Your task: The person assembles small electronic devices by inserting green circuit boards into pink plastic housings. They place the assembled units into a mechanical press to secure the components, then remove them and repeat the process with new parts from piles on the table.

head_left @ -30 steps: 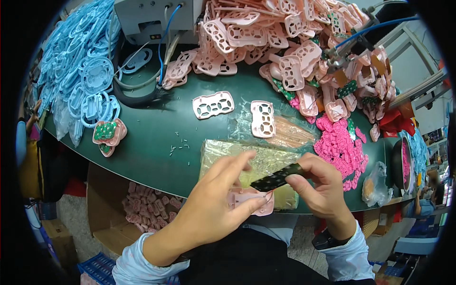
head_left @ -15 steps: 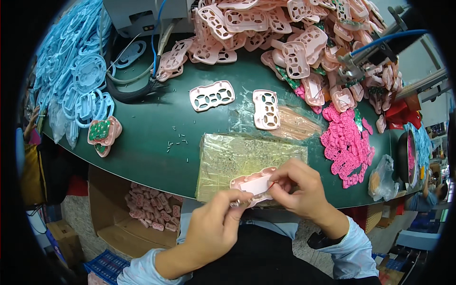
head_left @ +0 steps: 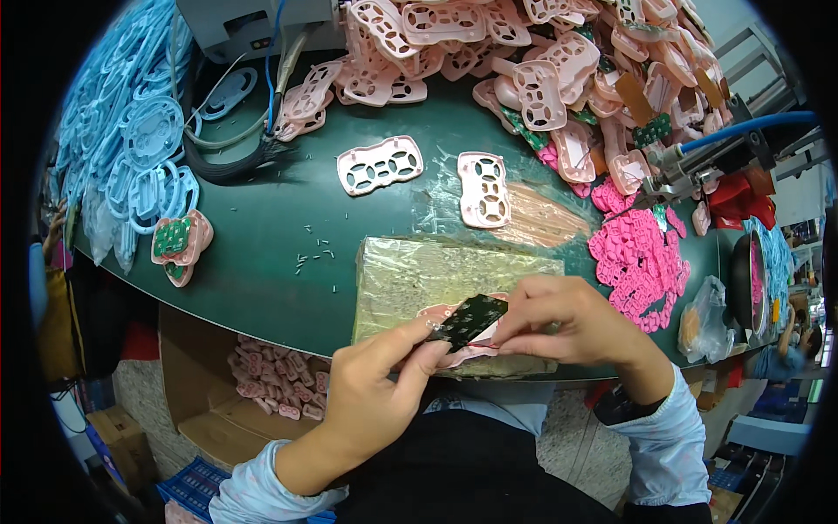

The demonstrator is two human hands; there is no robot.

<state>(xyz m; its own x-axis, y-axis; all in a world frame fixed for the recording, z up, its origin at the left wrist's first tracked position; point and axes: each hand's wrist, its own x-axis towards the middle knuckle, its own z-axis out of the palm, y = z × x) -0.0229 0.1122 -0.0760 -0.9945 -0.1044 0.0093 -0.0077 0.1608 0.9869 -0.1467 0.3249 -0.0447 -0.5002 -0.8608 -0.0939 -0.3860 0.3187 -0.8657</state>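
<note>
A dark green circuit board is tilted over a pale pink plastic shell, held along its left end by my left hand, thumb and fingers closed. The shell lies hollow side up on a yellowish tape-wrapped block, partly hidden by the board and my fingers. My right hand is at the right of the shell, thumb and forefinger pinched on a thin red wire beside the board's edge. Two pink shell faces with cut-outs, one on the left and one on the right, lie beyond the block.
Small metal pins are scattered left of the block. A stack of pink shells with green boards stands farther left. Blue frames, pink shells and bright pink pads are heaped around. A metal machine arm reaches in from the right.
The circuit board has been turned up and now shows its broad dark face over the shell. My right hand has shifted slightly right and up, still pinching. The view has moved a little.
</note>
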